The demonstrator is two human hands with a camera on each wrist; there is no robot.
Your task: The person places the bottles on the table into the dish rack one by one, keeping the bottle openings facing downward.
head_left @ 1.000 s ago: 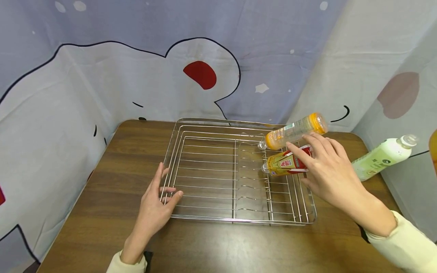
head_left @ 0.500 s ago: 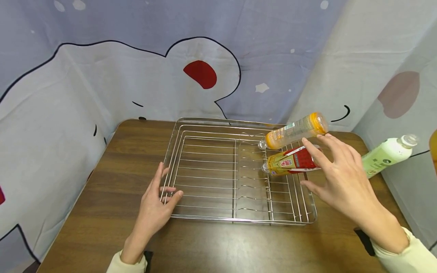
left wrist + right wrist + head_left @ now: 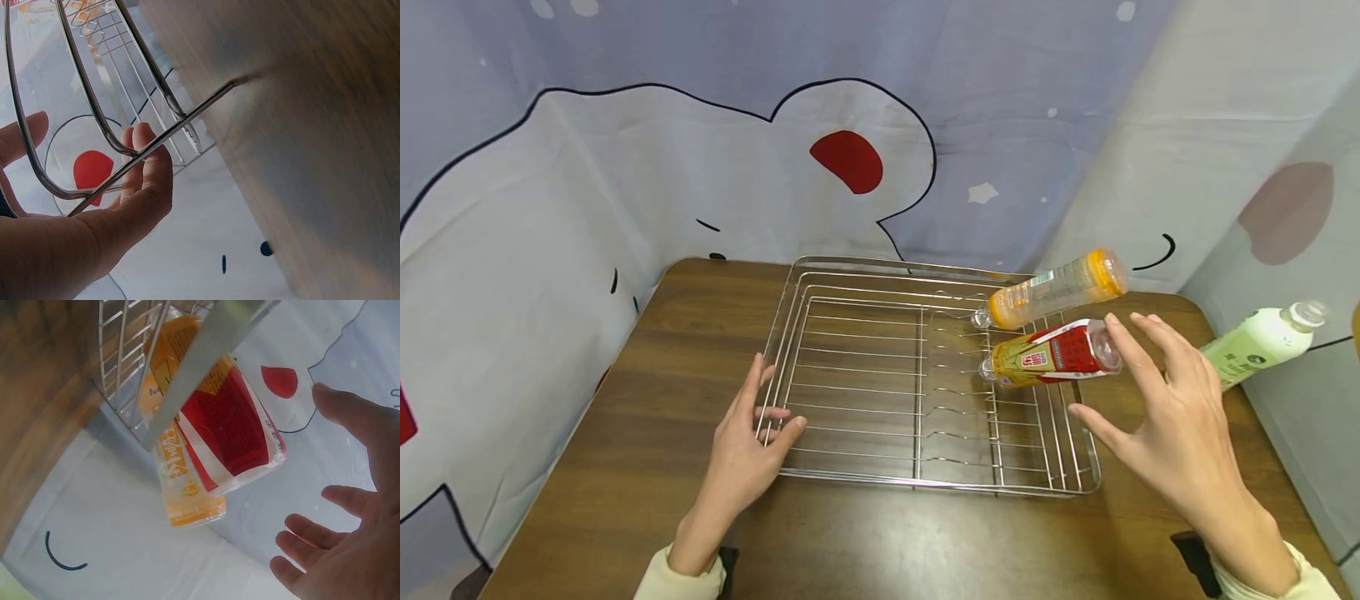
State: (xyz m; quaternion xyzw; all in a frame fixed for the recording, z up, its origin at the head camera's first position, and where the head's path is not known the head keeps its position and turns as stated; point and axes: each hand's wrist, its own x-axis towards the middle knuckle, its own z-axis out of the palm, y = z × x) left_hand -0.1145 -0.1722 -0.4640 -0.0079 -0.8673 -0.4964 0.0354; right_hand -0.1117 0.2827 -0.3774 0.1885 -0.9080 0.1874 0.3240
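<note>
A wire rack (image 3: 951,484) stands on the table, and my left hand (image 3: 741,454) holds its left side, with fingers among the wires in the left wrist view. Two bottles lean neck-down in the rack's right part, bases past its right rim. The nearer bottle (image 3: 1052,354) has a red and yellow label; behind it is a clear bottle (image 3: 1056,290) with orange bands. My right hand (image 3: 1176,421) is just right of the red bottle's base, fingers spread and holding nothing. A gap separates it from that bottle (image 3: 228,425) in the right wrist view.
A pale green bottle (image 3: 1258,346) with a whitish cap stands at the right, partly behind my right hand. Printed cloth (image 3: 715,175) hangs behind and along both sides of the wooden table (image 3: 887,550).
My right hand has drawn back to the right, off the red and yellow bottle, which stays leaning in the rack. My left hand keeps its place.
</note>
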